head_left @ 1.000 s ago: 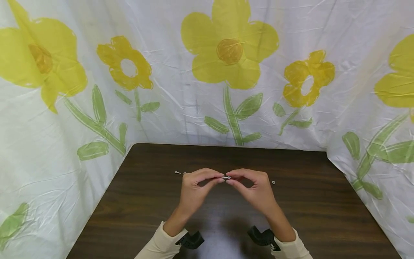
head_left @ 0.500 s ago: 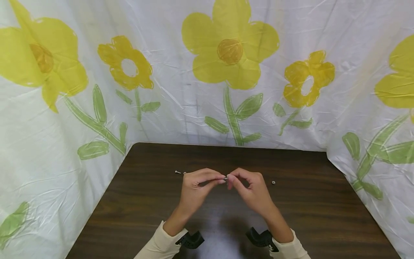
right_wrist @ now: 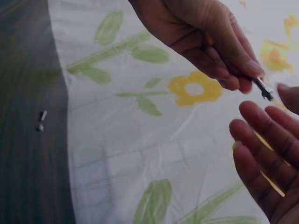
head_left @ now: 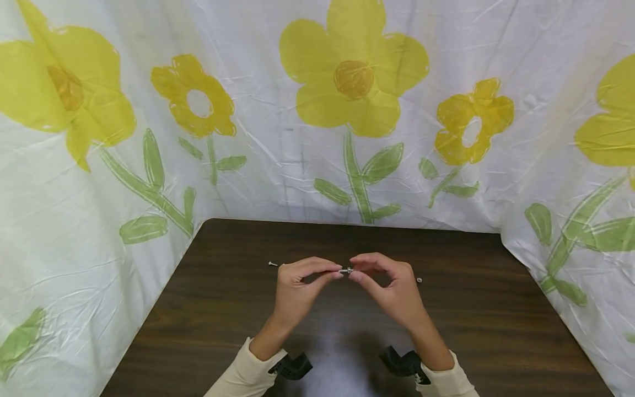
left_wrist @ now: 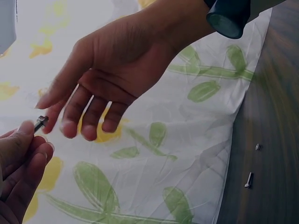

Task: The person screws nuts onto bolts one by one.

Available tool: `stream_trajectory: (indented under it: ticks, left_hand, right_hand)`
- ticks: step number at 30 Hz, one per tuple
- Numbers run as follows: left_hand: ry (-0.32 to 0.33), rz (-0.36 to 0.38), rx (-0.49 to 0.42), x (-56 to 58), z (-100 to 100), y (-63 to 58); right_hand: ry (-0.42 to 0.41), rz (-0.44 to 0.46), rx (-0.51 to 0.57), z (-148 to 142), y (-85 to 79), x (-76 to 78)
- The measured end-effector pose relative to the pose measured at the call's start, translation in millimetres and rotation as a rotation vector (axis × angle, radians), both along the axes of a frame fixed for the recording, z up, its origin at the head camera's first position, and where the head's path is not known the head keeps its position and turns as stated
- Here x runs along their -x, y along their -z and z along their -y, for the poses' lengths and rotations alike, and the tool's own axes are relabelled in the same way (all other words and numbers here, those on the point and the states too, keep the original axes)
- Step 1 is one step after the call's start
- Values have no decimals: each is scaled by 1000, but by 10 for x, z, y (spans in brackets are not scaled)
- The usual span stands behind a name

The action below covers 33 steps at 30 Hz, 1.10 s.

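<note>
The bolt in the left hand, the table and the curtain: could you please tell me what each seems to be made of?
Bolt: metal, probably steel, judging by its silvery shine.
Table: wood or wood-look laminate, dark brown and semi-glossy, with streaky grain and a soft reflection.
Curtain: thin fabric or plastic, faintly satiny, with fine creases.

Held bolt (head_left: 345, 271): bare metal, silver, bright and reflective. Loose bolt (head_left: 273, 264) and nut (head_left: 419, 280): metal, similar silver look. Table (head_left: 228, 314): dark wood-grain surface, smooth, semi-gloss, pale reflection towards the near edge. Curtain (head_left: 270, 165): thin sheet, smooth but creased, slight sheen; cloth or plastic cannot be determined. Sleeves (head_left: 246, 370): matt cloth. Wrist mounts (head_left: 297, 368): black, matt, plastic in appearance.
</note>
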<state>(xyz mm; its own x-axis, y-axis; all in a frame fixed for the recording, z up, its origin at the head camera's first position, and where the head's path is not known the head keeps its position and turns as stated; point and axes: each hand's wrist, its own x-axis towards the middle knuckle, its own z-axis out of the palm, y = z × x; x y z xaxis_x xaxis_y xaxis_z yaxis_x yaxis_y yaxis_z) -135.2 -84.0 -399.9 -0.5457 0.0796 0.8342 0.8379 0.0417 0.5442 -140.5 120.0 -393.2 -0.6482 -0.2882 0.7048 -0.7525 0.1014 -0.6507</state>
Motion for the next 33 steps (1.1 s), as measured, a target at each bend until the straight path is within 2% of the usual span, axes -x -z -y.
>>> stream_trajectory:
  ticks: [5,9,18,24,33]
  left_hand:
    - [14,2,1,7,5,29]
    - [32,-2,-4,12,1,49]
    - [39,-12,-9,10,16,17]
    - [27,-22,1,-3,9,-2]
    - [25,-19,16,-11,-9,-8]
  right_hand:
    - [-37,-86,-8,-15,-21,-7]
    - [-42,-93,-5,-8,-8,-5]
    - [-59,-46,-13,47,27,7]
    - [-30,3,-63,82,27,-20]
    - [1,44,-71,65,36,-19]
